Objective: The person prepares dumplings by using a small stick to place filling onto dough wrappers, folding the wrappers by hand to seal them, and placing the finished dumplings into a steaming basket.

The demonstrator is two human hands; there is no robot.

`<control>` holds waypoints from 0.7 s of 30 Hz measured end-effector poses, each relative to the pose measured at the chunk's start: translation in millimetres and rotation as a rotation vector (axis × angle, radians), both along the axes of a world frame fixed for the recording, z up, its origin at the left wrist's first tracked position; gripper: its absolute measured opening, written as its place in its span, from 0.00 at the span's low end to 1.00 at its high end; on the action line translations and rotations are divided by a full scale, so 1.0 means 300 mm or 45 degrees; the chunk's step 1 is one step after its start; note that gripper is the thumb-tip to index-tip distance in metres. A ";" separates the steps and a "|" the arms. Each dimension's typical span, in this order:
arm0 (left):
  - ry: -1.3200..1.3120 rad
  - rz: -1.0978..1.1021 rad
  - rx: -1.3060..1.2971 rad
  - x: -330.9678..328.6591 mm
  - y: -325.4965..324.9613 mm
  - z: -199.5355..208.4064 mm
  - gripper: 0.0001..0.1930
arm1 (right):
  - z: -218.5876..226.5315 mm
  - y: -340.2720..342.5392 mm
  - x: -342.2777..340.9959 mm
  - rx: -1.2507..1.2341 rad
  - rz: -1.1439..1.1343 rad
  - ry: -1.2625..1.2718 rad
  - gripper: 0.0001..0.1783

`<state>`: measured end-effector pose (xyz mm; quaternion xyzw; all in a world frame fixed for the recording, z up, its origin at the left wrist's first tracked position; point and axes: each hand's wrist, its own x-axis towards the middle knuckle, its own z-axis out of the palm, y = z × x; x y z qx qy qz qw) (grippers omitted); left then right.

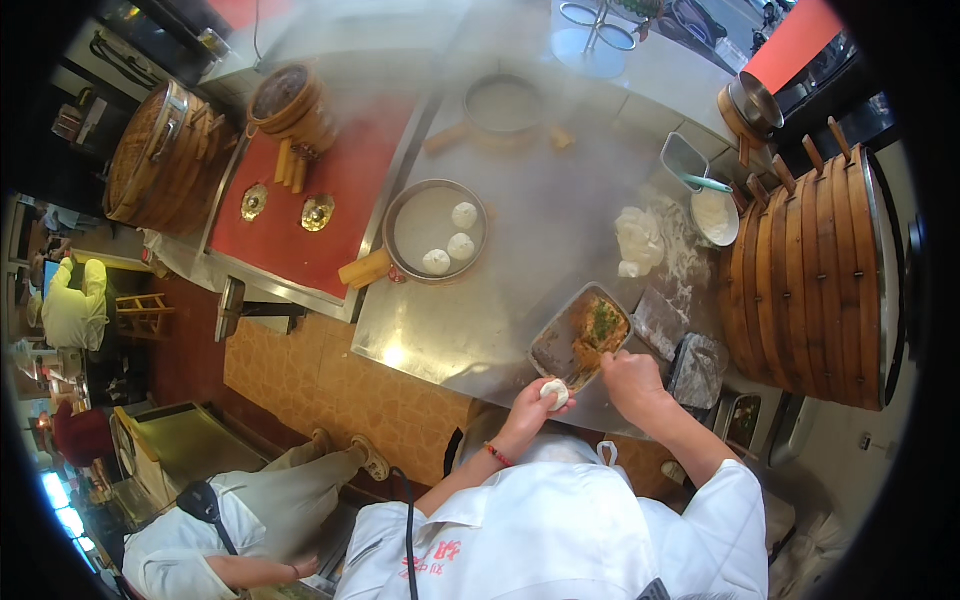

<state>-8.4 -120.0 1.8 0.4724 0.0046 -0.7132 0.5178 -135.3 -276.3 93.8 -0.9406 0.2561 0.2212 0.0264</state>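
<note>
Dough wrapper (554,394): 1 piece, white, small, rounded; located at lower centre of the frame, in the left hand, just below the metal tray.

Left hand (530,410): enters from the lower edge, forearm slanting up and to the right; red bracelet (498,455) at the wrist. Fingers bent and partly closed around the wrapper, thumb against its upper left side.

Right hand (632,385): enters from lower right, forearm slanting up and to the left, knuckles upward, fingers curled in at the tray's lower right corner. Nearly closed; whether it grips a tool cannot be told, the inside of the grasp being hidden.

Metal tray (555,336): 1, rectangular with rounded corners, set at a tilt to the frame, right of lower centre. Contents: orange-brown filling (590,338), topped with chopped greens (604,318).

Steel table (480,320): centre of the frame, hazed by steam toward the top.

Round steamer (412,225): 1, left of centre, wooden handle at lower left; holds 3 white buns (461,246) along its right and lower part.

Second steamer (503,105): 1, upper centre, blurred by steam.

Dough mass (639,240): 1, white, irregular, right of centre, loose flour beside it.

Bowl (714,218): 1, white contents, upper right; teal-handled utensil (708,184) at its upper edge.

Steamer stack (800,275): wooden, tall, far right.
</note>
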 end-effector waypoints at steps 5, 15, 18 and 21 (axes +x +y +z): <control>-0.006 0.037 0.011 -0.009 0.002 0.004 0.14 | 0.004 -0.015 0.010 0.166 0.021 0.085 0.01; -0.006 -0.023 0.002 0.017 0.009 0.010 0.14 | -0.061 -0.108 -0.102 0.810 -0.407 -0.404 0.08; 0.004 -0.019 -0.009 0.069 0.029 0.063 0.14 | -0.070 -0.094 -0.191 1.280 -0.974 -0.620 0.12; -0.020 0.115 -0.028 0.073 -0.001 0.097 0.15 | -0.067 -0.018 -0.262 1.618 -1.413 -0.877 0.15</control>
